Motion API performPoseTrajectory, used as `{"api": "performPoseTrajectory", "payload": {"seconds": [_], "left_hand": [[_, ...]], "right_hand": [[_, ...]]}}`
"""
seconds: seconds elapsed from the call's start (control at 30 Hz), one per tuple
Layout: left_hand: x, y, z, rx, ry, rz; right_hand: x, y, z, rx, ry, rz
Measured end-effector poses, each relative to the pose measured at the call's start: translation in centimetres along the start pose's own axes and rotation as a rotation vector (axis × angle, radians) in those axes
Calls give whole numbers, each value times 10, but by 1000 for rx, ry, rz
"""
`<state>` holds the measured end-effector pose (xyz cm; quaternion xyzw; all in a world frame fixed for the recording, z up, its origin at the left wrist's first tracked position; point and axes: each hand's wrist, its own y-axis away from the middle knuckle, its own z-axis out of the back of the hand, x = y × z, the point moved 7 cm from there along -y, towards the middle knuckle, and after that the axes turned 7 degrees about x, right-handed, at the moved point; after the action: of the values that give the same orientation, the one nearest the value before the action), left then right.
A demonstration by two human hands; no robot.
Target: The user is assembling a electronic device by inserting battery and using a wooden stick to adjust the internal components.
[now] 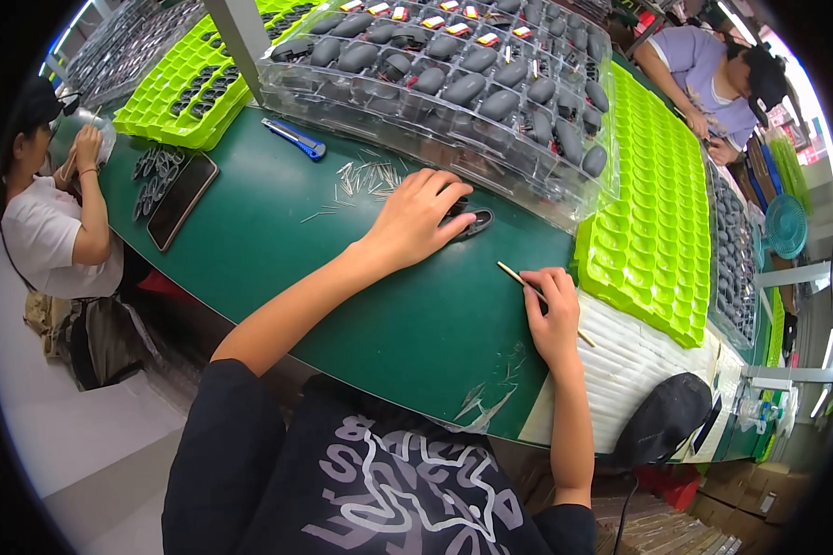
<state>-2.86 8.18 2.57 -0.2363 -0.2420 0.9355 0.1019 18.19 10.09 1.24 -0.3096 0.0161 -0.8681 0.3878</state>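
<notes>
My left hand point(415, 220) reaches over the green tabletop with its fingers curled over a small black oval plastic part point(473, 225). The fingers partly hide the part, and its far side cannot be seen. Loose thin metal pins point(368, 176) lie scattered just beyond that hand. Further right, my right hand point(553, 310) is closed around a thin pale stick point(586, 339), which slants through the grip with one end pointing toward the black part. That hand is near the edge of a white ribbed sheet.
Clear trays of grey rounded parts point(463, 88) stand stacked at the back. A lime-green tray point(643, 213) is at right, another point(199, 125) at left. A blue utility knife point(294, 139), a phone point(183, 202) and a black lamp-like object point(665, 418) sit nearby. Two people work alongside.
</notes>
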Motion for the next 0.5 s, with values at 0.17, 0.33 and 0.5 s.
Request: {"api": "performPoseTrajectory", "payload": {"seconds": [0.17,0.33,0.5], "left_hand": [[30,20,59,-154,181,199],[173,100,181,-606,166,662],[308,193,275,-809,254,934]], "right_hand": [[-2,-1,3,20,20,-49],[3,-3,2,12,22,-25],[23,-2,2,-46,208,65]]}}
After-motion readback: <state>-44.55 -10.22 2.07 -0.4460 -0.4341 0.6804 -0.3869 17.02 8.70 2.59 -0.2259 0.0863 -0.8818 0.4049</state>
